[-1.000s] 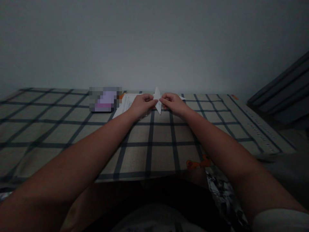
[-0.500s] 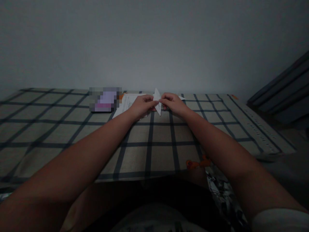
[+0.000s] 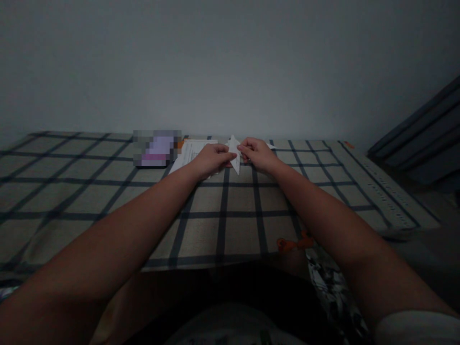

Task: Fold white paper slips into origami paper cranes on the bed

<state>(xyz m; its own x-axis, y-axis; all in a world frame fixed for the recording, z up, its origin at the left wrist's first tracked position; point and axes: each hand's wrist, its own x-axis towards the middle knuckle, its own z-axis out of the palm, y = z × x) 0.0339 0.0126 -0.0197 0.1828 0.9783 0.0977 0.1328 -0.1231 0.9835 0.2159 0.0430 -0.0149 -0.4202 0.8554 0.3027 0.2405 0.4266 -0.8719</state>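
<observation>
A small folded piece of white paper [image 3: 235, 163] with pointed top and bottom ends is held up between my two hands over the table. My left hand [image 3: 212, 158] pinches its left side, thumb on the near face. On the other side, my right hand [image 3: 257, 152] grips its right edge between thumb and fingertips. Printed white sheets [image 3: 185, 155] lie flat under and beside my left hand. A bit of white paper [image 3: 271, 146] shows just behind my right hand; most of it is hidden.
A checked cloth [image 3: 240, 225] covers the table, which meets a plain wall [image 3: 230, 67]. A phone-like object [image 3: 158, 148] with a purple, blurred-out screen lies left of the sheets. An orange bow [image 3: 294, 243] is at the front edge. Dark drapery [image 3: 420, 139] hangs at right.
The folded paper has sunk slightly and tilted, with more of its near face showing. Both hands keep their grip, the left thumb shifting a little.
</observation>
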